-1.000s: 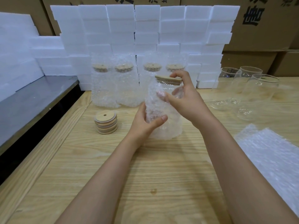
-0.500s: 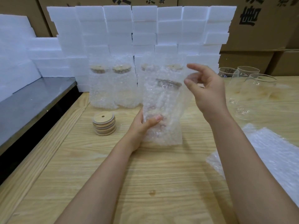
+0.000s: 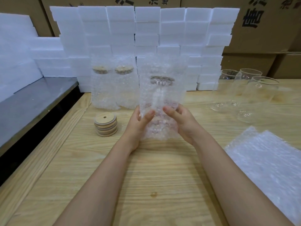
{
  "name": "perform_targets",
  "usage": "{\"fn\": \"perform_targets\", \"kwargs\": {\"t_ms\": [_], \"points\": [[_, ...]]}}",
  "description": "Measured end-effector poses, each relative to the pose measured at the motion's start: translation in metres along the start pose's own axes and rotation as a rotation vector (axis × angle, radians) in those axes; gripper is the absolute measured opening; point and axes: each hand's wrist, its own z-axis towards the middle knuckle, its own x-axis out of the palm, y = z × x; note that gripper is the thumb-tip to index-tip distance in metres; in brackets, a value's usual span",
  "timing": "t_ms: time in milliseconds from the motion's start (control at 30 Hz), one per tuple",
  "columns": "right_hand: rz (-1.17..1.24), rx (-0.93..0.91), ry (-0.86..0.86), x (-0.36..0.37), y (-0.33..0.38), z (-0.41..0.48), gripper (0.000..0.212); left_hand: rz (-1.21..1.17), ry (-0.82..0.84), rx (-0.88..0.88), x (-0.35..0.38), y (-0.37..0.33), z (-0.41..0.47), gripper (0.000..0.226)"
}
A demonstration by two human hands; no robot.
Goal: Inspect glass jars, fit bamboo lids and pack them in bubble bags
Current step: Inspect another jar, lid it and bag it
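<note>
L hand point(image 3: 137, 126) & R hand point(image 3: 184, 124) both grip the bagged jar point(image 3: 161, 97), lid on, upright over the table point(image 3: 146, 168). At least 2 packed jars point(image 3: 101, 90) stand behind it. Left to do: 3 bare jars point(image 3: 259, 97) at right, w/ lid stack point(image 3: 106, 125) & spare bubble bags point(image 3: 268, 162) ready.

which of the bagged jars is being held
The front jar, gripped near its base by the left hand and right hand. The other bagged jars stand untouched behind it, by the foam blocks.

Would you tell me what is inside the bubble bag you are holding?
A glass jar with a bamboo lid fitted shows through the bubble bag; bubbles blur its base and contents.
</note>
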Motion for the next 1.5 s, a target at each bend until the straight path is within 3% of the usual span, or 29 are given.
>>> {"fn": "perform_targets", "kwargs": {"t_ms": [100,200,300,433,533,600,667,767,867,967,1100,1233,1300,1367,1500], "points": [[0.036,-0.037,-0.038,-0.001,-0.003,0.003,0.069,0.035,-0.015,0.016,-0.002,0.001,0.001,0.089],[0.059,-0.084,-0.080,0.001,-0.005,0.005,0.061,0.066,-0.043,0.059,0.001,0.002,0.002,0.078],[0.045,-0.159,-0.174,0.004,-0.006,0.007,0.062,0.188,-0.210,0.174,0.002,0.002,0.003,0.063],[-0.083,-0.205,-0.363,0.015,-0.011,0.010,0.080,0.340,-0.328,0.378,0.005,0.003,0.006,0.034],[-0.172,-0.239,-0.420,0.020,-0.011,0.011,0.086,0.340,-0.342,0.377,0.012,0.004,0.006,0.030],[-0.204,-0.270,-0.422,0.022,-0.009,0.008,0.079,0.261,-0.350,0.333,0.012,0.001,0.006,0.025],[-0.189,-0.299,-0.388,0.027,-0.006,0.006,0.059,0.179,-0.303,0.303,0.009,-0.003,0.006,0.017],[-0.162,-0.348,-0.341,0.032,-0.005,0.005,0.025,0.104,-0.215,0.261,0.003,-0.006,0.004,0.035],[-0.185,-0.384,-0.301,0.031,-0.005,0.005,0.011,0.032,-0.203,0.177,-0.002,-0.006,0.001,0.061],[-0.204,-0.435,-0.243,0.033,-0.009,0.003,0.020,-0.039,-0.193,0.105,-0.007,-0.006,0.002,0.077],[-0.158,-0.434,-0.219,0.037,-0.011,0.001,0.023,-0.102,-0.157,0.061,-0.012,-0.005,0.001,0.057],[-0.165,-0.224,-0.178,0.033,-0.011,0.002,0.065,-0.219,0.004,-0.051,-0.013,-0.010,0.000,0.093],[-0.128,-0.131,-0.049,0.031,-0.013,0.001,0.084,-0.198,0.043,-0.104,-0.011,-0.010,-0.001,0.085],[-0.072,-0.150,0.012,0.029,-0.016,-0.001,0.081,-0.175,0.021,-0.130,-0.011,-0.008,0.000,0.065],[-0.091,-0.230,-0.083,0.027,-0.019,0.001,0.068,-0.084,-0.029,-0.031,-0.009,-0.007,0.001,0.079]]}}
